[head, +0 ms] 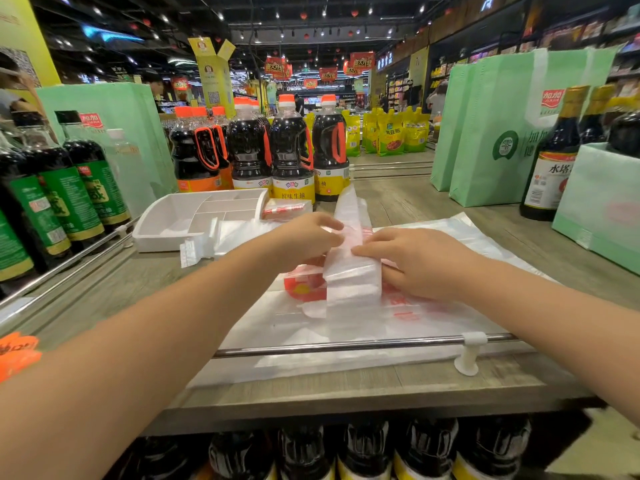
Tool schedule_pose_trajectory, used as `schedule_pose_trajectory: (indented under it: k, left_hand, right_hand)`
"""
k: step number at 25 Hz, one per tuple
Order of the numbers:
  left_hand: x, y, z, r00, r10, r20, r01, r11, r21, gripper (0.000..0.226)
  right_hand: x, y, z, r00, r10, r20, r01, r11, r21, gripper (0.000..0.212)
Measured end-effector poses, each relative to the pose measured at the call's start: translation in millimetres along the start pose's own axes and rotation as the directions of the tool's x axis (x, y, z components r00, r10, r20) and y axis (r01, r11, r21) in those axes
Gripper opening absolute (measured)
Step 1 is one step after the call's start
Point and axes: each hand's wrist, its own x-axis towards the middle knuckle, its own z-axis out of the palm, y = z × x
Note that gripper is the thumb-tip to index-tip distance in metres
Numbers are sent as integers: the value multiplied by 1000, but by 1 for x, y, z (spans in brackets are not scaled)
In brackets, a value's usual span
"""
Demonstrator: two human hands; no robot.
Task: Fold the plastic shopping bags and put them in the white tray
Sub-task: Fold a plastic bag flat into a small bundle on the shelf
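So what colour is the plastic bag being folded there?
The plastic bag is translucent white with red print. The head view, the only one here, shows it.

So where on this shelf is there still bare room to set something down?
Bare wood shows in front of the tray, left of the flat bags, and again on the right between those bags and the green bags. Crowded: the bottles along the back, and the middle, where the left hand and right hand hold a bag.
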Motion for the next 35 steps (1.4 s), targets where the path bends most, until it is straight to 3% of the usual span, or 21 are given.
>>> schedule_pose_trajectory:
  k: [2, 4, 7, 13, 16, 18, 19, 23, 25, 28, 31, 32, 35]
  left_hand:
    - [-9, -6, -11, 996, 73, 57, -81, 984, 156, 39]
    - [-19, -18, -24, 960, 189, 208, -252, 904, 346, 49]
    - [-39, -29, -33, 859, 291, 421, -447, 826, 343, 60]
    - [-49, -31, -23, 743, 541, 394, -668, 637, 385, 49]
    - [-54, -29, -18, 752, 503, 427, -658, 614, 435, 50]
    - [-57, -28, -16, 770, 436, 465, -634, 599, 488, 45]
    - [-57, -28, -16, 784, 415, 462, -617, 610, 498, 41]
    - [-58, -25, -11, 834, 373, 407, -528, 753, 393, 30]
    - [-57, -27, -8, 845, 390, 366, -503, 812, 296, 22]
    - [-56, -28, -8, 880, 376, 290, -410, 910, 66, 12]
    - [-54, -30, -8, 902, 307, 303, -312, 950, -33, 11]
    - [-51, -32, -8, 912, 292, 287, -301, 954, -14, 15]
    - [-49, -34, -7, 944, 243, 222, -258, 965, 42, 57]
  right_hand:
    - [-2, -2, -1, 995, 3, 99, -2, 1000, -10, 44]
    - [-5, -3, -5, 990, 25, 142, -28, 1000, 15, 44]
    - [-6, -3, -5, 988, 43, 149, -53, 997, 63, 43]
    - [-5, -2, -5, 944, 39, 328, -74, 993, 94, 49]
    - [-10, 3, -8, 940, 34, 338, -87, 986, 143, 68]
    - [-18, 7, -15, 968, 3, 251, -43, 988, 152, 89]
    - [-23, 7, -18, 979, -22, 204, -11, 987, 159, 89]
    - [-33, -5, -18, 997, -79, -3, 76, 940, 333, 46]
    - [-33, -13, -17, 998, -54, -40, 66, 895, 441, 29]
    - [-30, -19, -19, 999, 32, 19, -37, 835, 549, 9]
    - [-26, -18, -18, 978, 107, 182, -197, 767, 611, 24]
    - [-25, -18, -17, 967, 127, 220, -239, 753, 613, 28]
    - [-24, -20, -18, 944, 178, 277, -321, 686, 653, 30]
